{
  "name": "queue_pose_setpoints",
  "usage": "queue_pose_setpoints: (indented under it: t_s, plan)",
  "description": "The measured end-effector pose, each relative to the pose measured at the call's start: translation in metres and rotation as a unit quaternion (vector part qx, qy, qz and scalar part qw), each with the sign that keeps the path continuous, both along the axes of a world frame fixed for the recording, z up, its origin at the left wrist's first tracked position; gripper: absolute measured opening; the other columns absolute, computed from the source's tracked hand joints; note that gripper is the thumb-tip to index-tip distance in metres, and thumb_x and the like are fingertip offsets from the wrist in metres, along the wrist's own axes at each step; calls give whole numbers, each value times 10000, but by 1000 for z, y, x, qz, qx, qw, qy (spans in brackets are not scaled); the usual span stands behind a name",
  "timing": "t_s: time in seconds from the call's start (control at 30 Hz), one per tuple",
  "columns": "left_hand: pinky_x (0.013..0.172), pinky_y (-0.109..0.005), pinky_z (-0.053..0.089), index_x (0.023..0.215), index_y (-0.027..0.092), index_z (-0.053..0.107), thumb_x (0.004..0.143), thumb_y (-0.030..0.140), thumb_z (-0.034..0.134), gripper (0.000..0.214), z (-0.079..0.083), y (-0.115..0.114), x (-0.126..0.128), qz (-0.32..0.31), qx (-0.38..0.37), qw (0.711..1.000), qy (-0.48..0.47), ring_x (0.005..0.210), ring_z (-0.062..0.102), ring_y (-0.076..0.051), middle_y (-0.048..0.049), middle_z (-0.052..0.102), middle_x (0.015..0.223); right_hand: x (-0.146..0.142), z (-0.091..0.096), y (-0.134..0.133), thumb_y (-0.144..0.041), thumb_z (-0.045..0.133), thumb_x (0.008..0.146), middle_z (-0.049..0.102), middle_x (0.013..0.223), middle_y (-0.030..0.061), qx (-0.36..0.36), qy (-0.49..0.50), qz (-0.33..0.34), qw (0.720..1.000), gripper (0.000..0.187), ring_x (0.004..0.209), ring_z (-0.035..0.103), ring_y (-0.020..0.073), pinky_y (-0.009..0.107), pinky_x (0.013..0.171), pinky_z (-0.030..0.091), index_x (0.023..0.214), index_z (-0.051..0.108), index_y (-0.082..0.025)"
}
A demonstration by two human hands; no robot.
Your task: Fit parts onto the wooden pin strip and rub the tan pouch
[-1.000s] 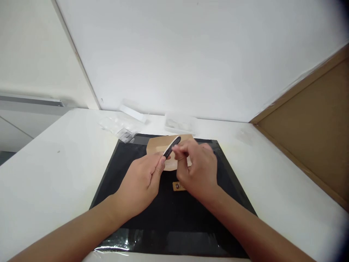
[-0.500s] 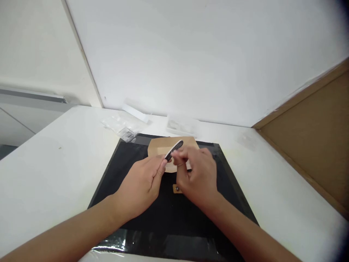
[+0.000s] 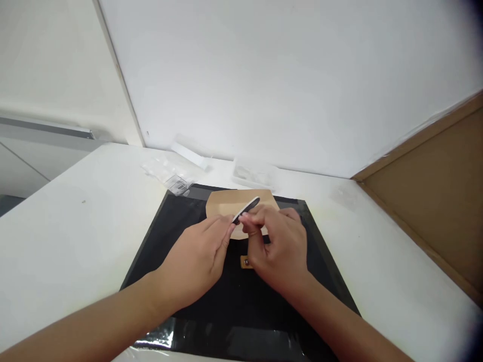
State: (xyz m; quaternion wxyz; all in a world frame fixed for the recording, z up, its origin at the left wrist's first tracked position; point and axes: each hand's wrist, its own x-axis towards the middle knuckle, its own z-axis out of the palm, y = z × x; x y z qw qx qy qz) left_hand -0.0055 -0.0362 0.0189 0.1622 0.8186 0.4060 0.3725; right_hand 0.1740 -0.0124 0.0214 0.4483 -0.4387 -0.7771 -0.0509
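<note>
My left hand (image 3: 196, 259) and my right hand (image 3: 277, 246) meet over a black mat (image 3: 169, 236) on a white table. Together they pinch a small dark oblong piece with a pale edge (image 3: 249, 207), tilted up to the right. The left fingertips grip its lower end and the right thumb and fingers close on its middle. Under the hands lies a tan leather-like piece (image 3: 221, 203), partly hidden. A small tan tab with a stud (image 3: 244, 261) lies on the mat between my wrists.
Clear plastic bags (image 3: 169, 173) and a clear plastic tray (image 3: 254, 173) lie at the table's back by the white wall. A brown board (image 3: 433, 196) leans at the right. The mat's near edge is glossy.
The dark piece and both hands have shifted slightly to the right. The grip looks the same.
</note>
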Motion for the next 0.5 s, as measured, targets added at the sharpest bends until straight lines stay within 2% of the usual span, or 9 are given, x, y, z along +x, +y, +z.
queue_pose_setpoints:
  t_s: [0.1, 0.2, 0.33, 0.43, 0.5]
  plan:
    - [633, -277, 401, 916, 189, 539, 1074, 158, 405, 209, -2, -2, 1, -6, 0, 1000, 5, 693, 547, -141, -3, 596, 822, 1, 2, 0, -164, 594, 981, 742, 760, -27, 16, 6, -27, 999, 167, 681, 696, 153, 359, 727, 381, 836, 546, -230]
    - [644, -274, 416, 929, 185, 552, 1075, 149, 392, 219, -3, -2, 0, -13, -9, 1000, -1, 706, 565, -141, -10, 614, 841, 1, 4, -1, -146, 596, 981, 741, 761, -34, -2, 10, 4, 1000, 189, 685, 698, 141, 350, 705, 389, 821, 535, -228]
    - [768, -279, 479, 993, 186, 596, 1091, 191, 390, 228, 0, 0, -2, 1, -30, 999, -45, 834, 622, -155, -20, 645, 894, 4, 6, -2, -166, 617, 987, 717, 750, -33, -10, 44, 33, 998, 173, 705, 694, 149, 355, 724, 437, 844, 552, -237]
    - [810, -286, 492, 990, 195, 612, 1098, 225, 381, 257, 4, 1, -3, 27, -57, 995, -73, 851, 624, -166, 2, 573, 769, 7, 3, -2, -205, 613, 1006, 695, 770, -24, -90, 90, 89, 988, 150, 681, 675, 142, 331, 679, 497, 862, 594, -244]
    - [799, -284, 490, 956, 198, 612, 1100, 244, 380, 277, 5, 0, -4, 27, -72, 994, -83, 812, 605, -165, 15, 503, 712, 8, 1, -2, -249, 626, 1009, 684, 803, -15, -159, 154, 122, 968, 110, 660, 668, 135, 306, 634, 538, 899, 619, -246]
